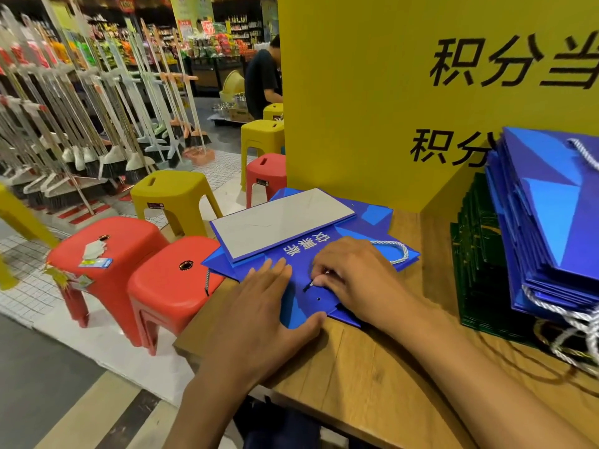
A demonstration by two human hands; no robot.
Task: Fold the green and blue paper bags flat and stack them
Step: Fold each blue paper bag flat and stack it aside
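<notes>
Pressing flat with straight, closed fingers, the left hand [272, 306] is pinning the blue bag [293, 307] at the left corner of the table [372, 367], while the right hand [350, 273] is pinching its cord end [309, 284] (by the punched hole); tucking it inside before creasing is looking wise.

We worked at a wooden table [340, 377]. A blue bag [363, 226] lay flat, far left. Green bags [476, 254] sat stacked right.
</notes>
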